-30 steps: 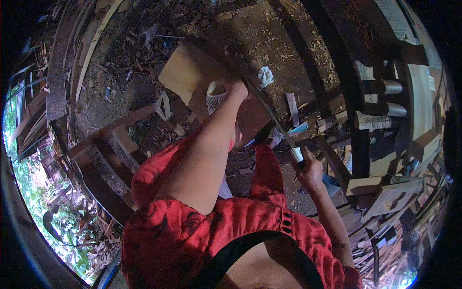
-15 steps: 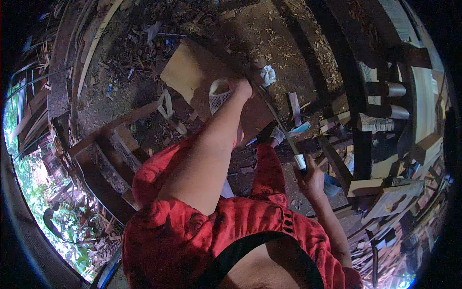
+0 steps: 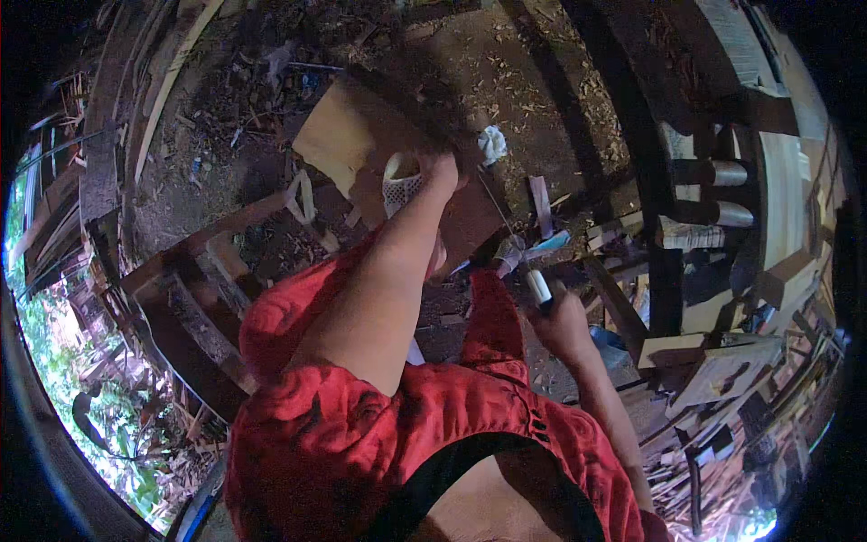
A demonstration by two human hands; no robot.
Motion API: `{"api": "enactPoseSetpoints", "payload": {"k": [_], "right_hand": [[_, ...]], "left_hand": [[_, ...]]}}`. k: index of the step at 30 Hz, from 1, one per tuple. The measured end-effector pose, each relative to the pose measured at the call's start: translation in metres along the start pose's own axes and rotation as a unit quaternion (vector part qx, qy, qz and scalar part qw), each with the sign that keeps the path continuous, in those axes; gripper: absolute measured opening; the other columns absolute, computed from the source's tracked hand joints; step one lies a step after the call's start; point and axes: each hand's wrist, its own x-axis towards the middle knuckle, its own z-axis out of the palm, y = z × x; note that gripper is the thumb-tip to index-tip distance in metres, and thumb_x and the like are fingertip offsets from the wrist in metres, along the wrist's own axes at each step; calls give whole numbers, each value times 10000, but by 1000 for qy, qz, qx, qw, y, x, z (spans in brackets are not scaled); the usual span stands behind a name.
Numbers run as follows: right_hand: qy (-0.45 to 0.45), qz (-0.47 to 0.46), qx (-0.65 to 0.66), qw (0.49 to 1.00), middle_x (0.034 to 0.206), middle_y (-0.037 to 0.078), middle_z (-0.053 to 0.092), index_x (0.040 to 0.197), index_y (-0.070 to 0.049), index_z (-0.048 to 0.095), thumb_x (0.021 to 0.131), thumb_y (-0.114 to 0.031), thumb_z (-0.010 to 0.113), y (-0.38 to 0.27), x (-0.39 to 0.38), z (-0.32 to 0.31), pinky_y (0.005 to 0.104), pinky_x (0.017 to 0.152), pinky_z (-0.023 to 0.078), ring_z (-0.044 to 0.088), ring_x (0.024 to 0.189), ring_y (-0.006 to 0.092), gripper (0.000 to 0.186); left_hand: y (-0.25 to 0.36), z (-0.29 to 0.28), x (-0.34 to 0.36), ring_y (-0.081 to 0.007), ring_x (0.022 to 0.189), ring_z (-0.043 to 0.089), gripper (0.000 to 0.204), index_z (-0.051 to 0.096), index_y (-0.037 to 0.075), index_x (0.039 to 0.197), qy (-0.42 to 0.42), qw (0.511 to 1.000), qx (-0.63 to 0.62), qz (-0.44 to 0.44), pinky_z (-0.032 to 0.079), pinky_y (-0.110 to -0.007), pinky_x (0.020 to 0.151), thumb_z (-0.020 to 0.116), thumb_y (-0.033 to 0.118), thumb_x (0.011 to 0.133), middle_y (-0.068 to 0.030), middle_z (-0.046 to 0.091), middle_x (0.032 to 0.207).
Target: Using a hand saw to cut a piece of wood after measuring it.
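My right hand [image 3: 562,323] is closed round the white and dark handle [image 3: 539,287] of a long thin tool, perhaps a saw. Its narrow blade [image 3: 493,199] slants up and left across the edge of a flat brown board [image 3: 336,135]. Over that board, my left hand [image 3: 440,170] reaches down beside the blade's far end. Deep shadow hides its fingers and whatever they touch. Close by, a pale mesh shoe [image 3: 400,191] rests on the board. My other foot, in a greyish shoe [image 3: 510,253], is just left of the handle.
Wood chips litter the dirt floor [image 3: 510,77]. A crumpled white wad [image 3: 492,144] lies beyond the board, and a wood offcut [image 3: 540,203] near the right foot. Stacked timber [image 3: 784,199] with round ends lines the right; long planks [image 3: 172,86] stand at left.
My right hand has pushed the handle forward and left, closer to my foot. My left hand stays over the board. The whole view has shifted slightly.
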Motion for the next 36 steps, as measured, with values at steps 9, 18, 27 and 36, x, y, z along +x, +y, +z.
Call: {"api": "enactPoseSetpoints", "payload": {"k": [9,18,27,36], "right_hand": [[59,12,33,998,718,277,560,927,29,500,735,-267,593,-1,-15,-2,476,590,434,546,702,440,366],[-32,95,5,995,782,254,582,899,26,535,720,-300,610,-21,111,38,461,649,446,559,765,415,380],[69,61,-37,995,706,259,570,920,28,527,720,-318,619,-25,-13,-4,471,604,451,568,699,414,410],[42,-1,-5,999,738,275,571,965,32,525,716,-267,603,-7,-1,1,462,608,451,569,714,410,397]], "left_hand": [[-5,7,1,-310,1214,307,642,309,49,1289,21,999,-38,-5,243,-416,1003,557,291,749,-175,313,1320],[-3,34,13,-295,1078,459,367,486,43,1126,227,954,-186,-62,342,-403,916,451,182,788,-158,493,1153],[2,27,10,-267,966,533,359,560,55,1027,117,992,-37,-7,417,-387,824,554,214,706,-136,562,1042],[1,51,15,-278,956,531,398,557,47,1031,272,950,-153,-13,416,-386,827,583,226,677,-147,560,1026]]}}
